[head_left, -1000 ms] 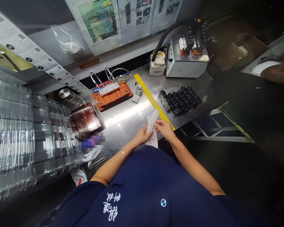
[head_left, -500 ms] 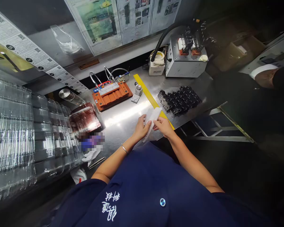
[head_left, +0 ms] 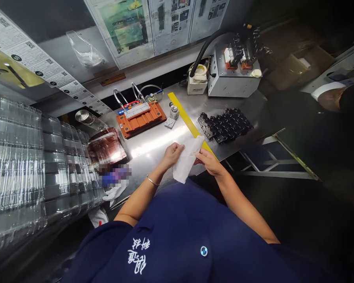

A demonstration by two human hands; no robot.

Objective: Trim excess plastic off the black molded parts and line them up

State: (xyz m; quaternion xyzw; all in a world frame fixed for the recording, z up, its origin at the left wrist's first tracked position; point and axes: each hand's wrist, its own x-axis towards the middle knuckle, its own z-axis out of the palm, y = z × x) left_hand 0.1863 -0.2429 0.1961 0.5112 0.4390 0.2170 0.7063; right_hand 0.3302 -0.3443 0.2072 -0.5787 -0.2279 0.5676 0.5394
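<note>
A white, thin sheet like a wipe or tissue (head_left: 186, 160), partly folded, is stretched between my two hands above the front edge of the metal bench. My left hand (head_left: 173, 153) pinches its left edge, fingers curled. On the other side my right hand (head_left: 208, 160) grips the right edge between thumb and fingers. Beyond the hands, a small metal-topped bottle (head_left: 174, 112) stands beside a little folded pad (head_left: 170, 123). An orange fixture (head_left: 141, 120) with metal handles lies behind on the left. To the right sits a cluster of black parts (head_left: 226, 125).
A yellow strip (head_left: 185, 118) crosses the metal bench (head_left: 153, 145). Stacked clear plastic trays (head_left: 14, 165) fill the left, near reddish-brown packets (head_left: 107, 145) and a white glove (head_left: 115, 192). A grey box machine (head_left: 235, 80) stands at the back right. Another person (head_left: 327, 98) is at the far right.
My hands have moved apart, and the white sheet is spread wider between them. My left hand has shifted slightly left, my right hand slightly right.
</note>
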